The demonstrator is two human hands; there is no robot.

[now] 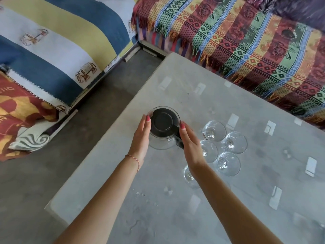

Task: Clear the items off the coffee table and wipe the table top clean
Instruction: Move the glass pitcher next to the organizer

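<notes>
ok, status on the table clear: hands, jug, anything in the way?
Left hand and right hand open, flanking the glass jug, fingers straight. Jug on the coffee table. Cluster of glasses close beside right hand.

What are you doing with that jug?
A person has both hands on a glass jug with a black lid, left hand and right hand flat against its sides. It stands near the corner of the table. Five empty glasses wait beside it, untouched.
</notes>
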